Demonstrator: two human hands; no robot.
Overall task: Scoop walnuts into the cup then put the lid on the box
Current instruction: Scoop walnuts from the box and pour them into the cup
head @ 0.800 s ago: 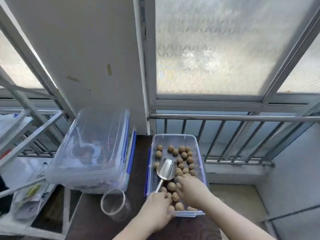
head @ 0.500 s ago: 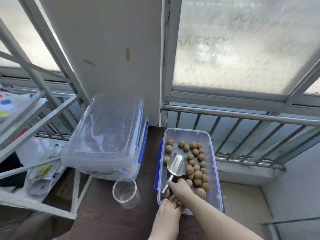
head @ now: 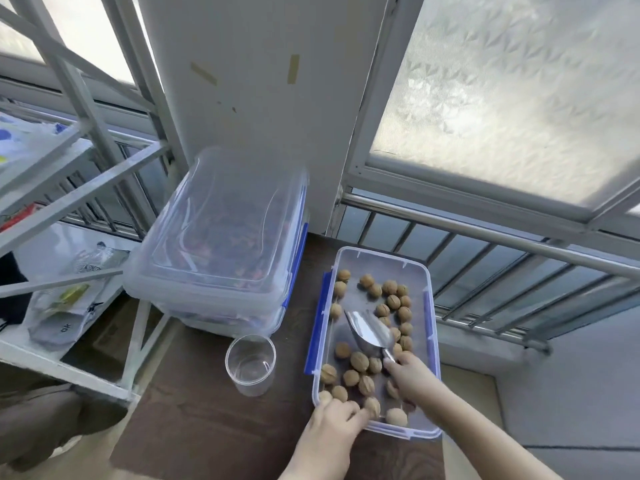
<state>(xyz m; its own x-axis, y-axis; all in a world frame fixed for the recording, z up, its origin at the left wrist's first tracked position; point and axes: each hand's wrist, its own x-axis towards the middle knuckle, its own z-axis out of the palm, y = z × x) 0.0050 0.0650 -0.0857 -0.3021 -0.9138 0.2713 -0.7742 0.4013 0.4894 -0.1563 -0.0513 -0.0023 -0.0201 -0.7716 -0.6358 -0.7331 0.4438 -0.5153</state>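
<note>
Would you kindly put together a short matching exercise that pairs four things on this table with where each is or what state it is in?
Things:
1. cup
2. scoop
3. left hand
4. stacked boxes

States:
A. closed under a clear lid, by the wall
B. empty, upright, beside the walnut box
C. at the near rim of the walnut box, touching walnuts
D. lying among the walnuts, handle gripped by the right hand

Pairs: 1-B, 2-D, 3-C, 4-A
</note>
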